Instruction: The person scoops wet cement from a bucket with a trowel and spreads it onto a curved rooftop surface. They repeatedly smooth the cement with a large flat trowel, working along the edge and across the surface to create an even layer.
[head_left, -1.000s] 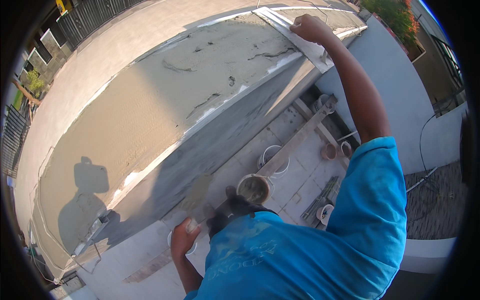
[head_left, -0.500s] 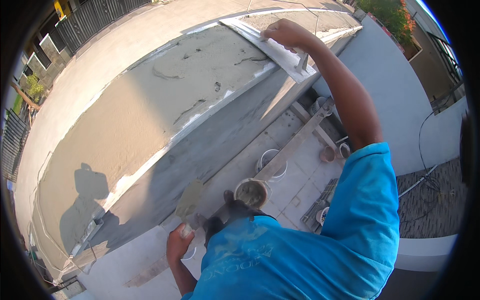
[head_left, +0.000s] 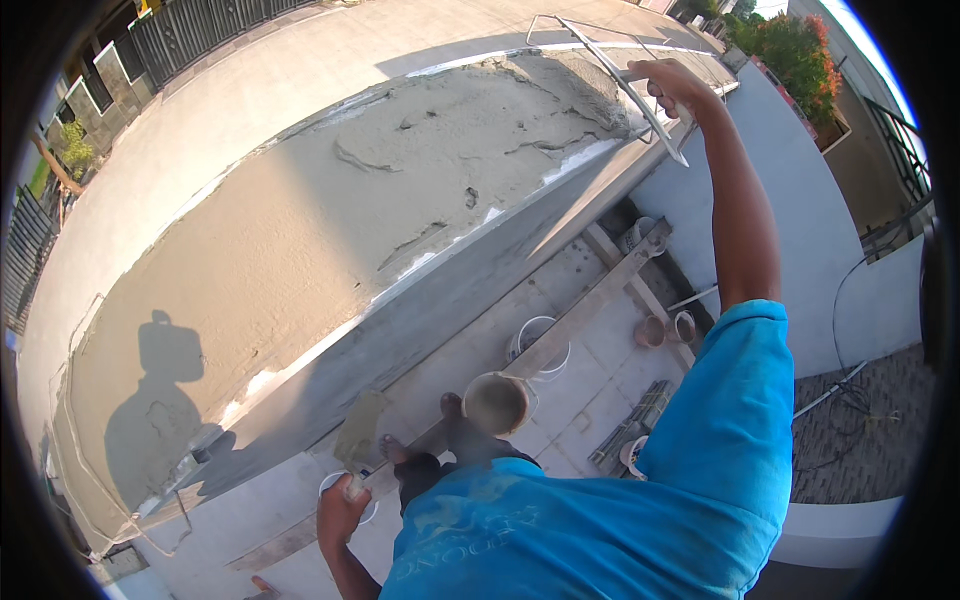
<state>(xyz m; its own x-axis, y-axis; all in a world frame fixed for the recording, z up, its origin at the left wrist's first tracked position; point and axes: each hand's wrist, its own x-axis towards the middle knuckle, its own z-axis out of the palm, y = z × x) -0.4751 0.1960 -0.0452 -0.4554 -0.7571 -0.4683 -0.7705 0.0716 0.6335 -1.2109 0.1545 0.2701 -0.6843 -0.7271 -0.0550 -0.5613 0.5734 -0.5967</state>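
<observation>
The right hand [head_left: 672,85], far right, grasps a long metal straightedge [head_left: 620,80] lying across the wet plaster [head_left: 420,190] on the wall top. The left hand [head_left: 342,512], near and low, clenches a trowel [head_left: 358,440] above a white bucket [head_left: 340,488]; a mortar-filled bucket [head_left: 497,402] stands just right.

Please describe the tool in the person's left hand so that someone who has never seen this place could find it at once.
Start at the long wall top covered in wet grey plaster and go down its shaded face to the lower left, where the left hand is raised. That hand grips a trowel with a flat, mortar-smeared blade pointing up. Unlike the long straightedge in the right hand, it is short and broad.
</observation>
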